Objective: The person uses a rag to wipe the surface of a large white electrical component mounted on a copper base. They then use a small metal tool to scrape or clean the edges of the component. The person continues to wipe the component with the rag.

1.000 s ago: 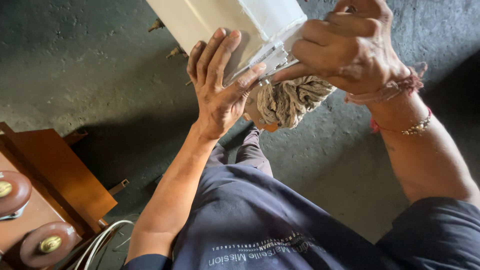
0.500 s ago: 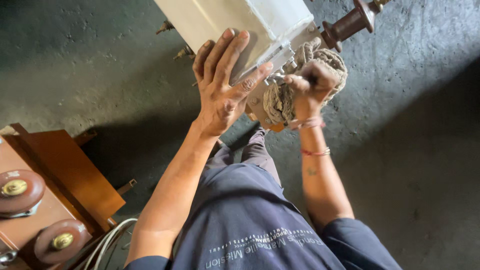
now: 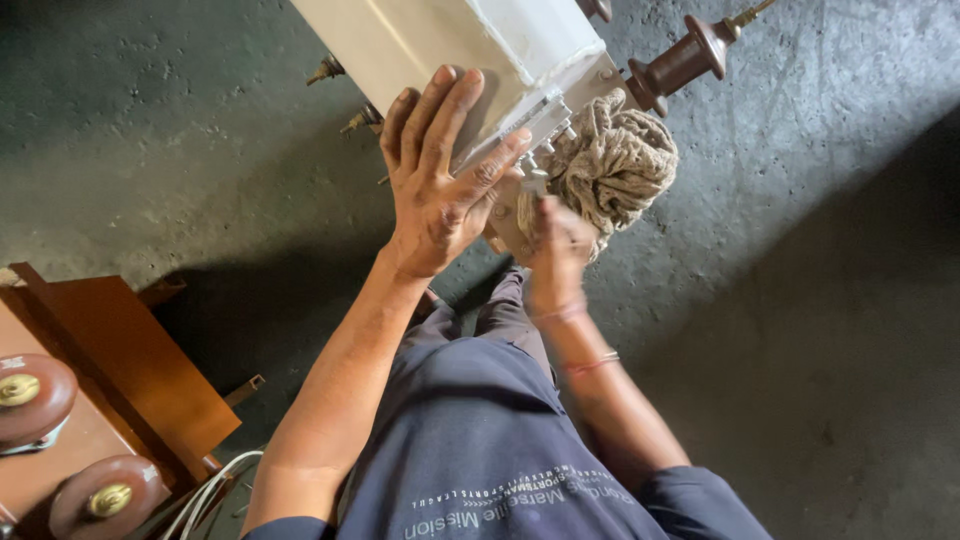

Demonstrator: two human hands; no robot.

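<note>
Head | left hand flat on cream box | right hand grasping rag

Rough cloth rag, glossy metal box

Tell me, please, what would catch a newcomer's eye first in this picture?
The cream metal box at top centre, with the left hand spread flat against its side. Just right of it, the right hand presses a wad of rag to the box's bolted edge, below a brown insulator. At lower left stands a brown box with two round insulators on top.
</note>
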